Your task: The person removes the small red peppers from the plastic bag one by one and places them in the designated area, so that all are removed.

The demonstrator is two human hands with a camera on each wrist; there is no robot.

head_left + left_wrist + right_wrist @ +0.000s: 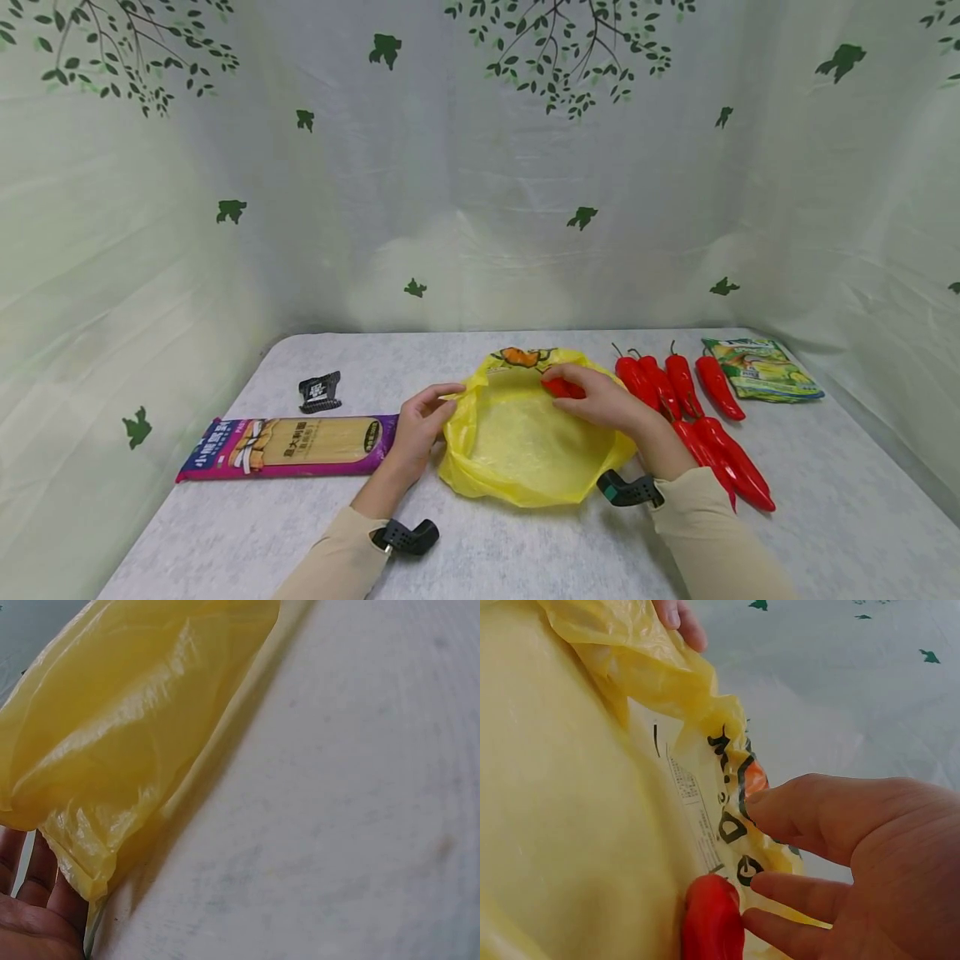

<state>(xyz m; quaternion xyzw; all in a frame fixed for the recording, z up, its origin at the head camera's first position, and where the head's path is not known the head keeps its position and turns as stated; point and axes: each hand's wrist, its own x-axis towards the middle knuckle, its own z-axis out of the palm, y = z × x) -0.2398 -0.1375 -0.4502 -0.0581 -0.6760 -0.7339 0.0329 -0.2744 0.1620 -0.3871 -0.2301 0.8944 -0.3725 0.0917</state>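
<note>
My left hand (422, 427) pinches the left rim of a yellow plastic bag (525, 487), whose mouth gapes upward. The left wrist view shows its fingers (37, 881) at the crumpled yellow film. Over the bag's back right side my right hand (600, 402) reaches in. A red chili pepper (712, 922) stands just beyond its fingertips, against the inner wall. In the right wrist view thumb and fingers (802, 896) are spread, with printed film visible between them. From above, the pepper shows between thumb and forefinger; its lower part is hidden.
Several red chili peppers (682, 383) lie in two groups right of the bag, partly behind the right forearm. A green and yellow packet (761, 371) lies at the back right. On the left are a noodle pack (300, 446) and a small black wrapped packet (320, 392).
</note>
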